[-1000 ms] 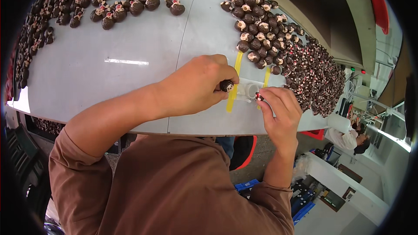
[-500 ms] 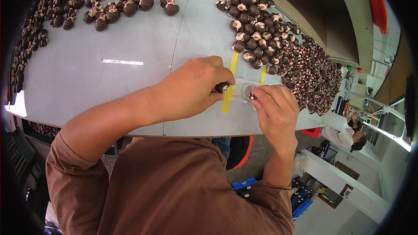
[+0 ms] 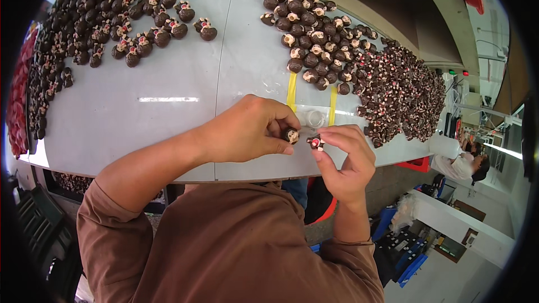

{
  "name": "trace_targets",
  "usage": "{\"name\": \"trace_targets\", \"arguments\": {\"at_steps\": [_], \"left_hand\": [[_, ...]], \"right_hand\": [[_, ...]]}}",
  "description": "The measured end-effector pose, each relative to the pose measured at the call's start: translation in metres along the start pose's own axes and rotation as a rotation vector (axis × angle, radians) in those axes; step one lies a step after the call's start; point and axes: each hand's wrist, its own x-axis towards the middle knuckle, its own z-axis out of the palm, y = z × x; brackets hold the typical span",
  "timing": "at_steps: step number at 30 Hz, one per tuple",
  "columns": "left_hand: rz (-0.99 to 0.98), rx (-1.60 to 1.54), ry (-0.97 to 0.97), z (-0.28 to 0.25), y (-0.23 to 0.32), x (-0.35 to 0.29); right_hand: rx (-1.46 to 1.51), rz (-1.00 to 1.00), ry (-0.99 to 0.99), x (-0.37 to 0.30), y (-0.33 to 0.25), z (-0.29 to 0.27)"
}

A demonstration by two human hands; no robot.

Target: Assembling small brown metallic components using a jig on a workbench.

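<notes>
Head view shows the left hand point(image 3: 252, 129) pinching a brown ball point(image 3: 289, 135) with its thumb and bent fingers, so the ball's pale side points right, toward the other hand, while fingers hide too much to tell its long axis. Near it but not touching, the right hand point(image 3: 349, 160) pinches a small red, brown and pale bit point(image 3: 315, 143) in its fingertips, red part facing up, long axis seeming to run side to side. Both are over the worktop point(image 3: 168, 129), on the person's side of a clear cup point(image 3: 315, 119).
</notes>
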Motion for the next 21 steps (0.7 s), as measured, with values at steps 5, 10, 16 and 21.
{"name": "trace_targets", "arguments": {"at_steps": [5,10,16,21], "left_hand": [[-0.031,0.007,-0.026,-0.002,0.003,0.001],[-0.036,0.062,-0.026,-0.001,0.000,0.001],[-0.055,0.068,-0.035,-0.002,0.002,0.001],[-0.057,0.044,-0.015,-0.001,-0.002,0.000]], "right_hand": [[0.014,-0.014,0.043,-0.003,-0.002,0.012],[0.004,-0.031,0.034,-0.003,-0.001,0.015],[-0.064,-0.065,0.016,-0.001,-0.001,0.016],[-0.070,-0.050,-0.027,-0.001,-0.002,0.012]]}}
